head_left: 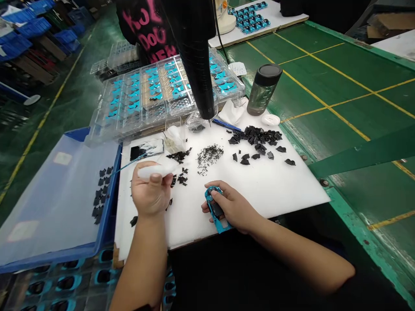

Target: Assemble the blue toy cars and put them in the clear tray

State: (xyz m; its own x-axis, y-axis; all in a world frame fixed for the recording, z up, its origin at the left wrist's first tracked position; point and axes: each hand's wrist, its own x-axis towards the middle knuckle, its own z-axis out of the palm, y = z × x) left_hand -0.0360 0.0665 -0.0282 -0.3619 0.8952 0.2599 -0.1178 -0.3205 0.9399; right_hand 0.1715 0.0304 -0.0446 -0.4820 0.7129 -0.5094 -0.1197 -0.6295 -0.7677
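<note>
My right hand [234,207] is closed round a small blue toy car body [216,210], held underside up on the white foam board [279,190]. My left hand [151,192] grips a white squeeze bottle [154,170] whose thin blue nozzle points left, toward a small glass plate [145,149]. Between my hands lie small black plastic pieces [180,178]. A heap of tiny black screws [209,154] sits just beyond them, and a larger pile of black parts [256,137] lies at the board's far right.
Clear trays of blue car bodies [155,90] stand at the back, behind a black hanging tool [197,65]. A dark bottle [263,88] and a white dish [270,119] sit at the right. A blue bin with a clear lid [58,194] holds black pieces at the left.
</note>
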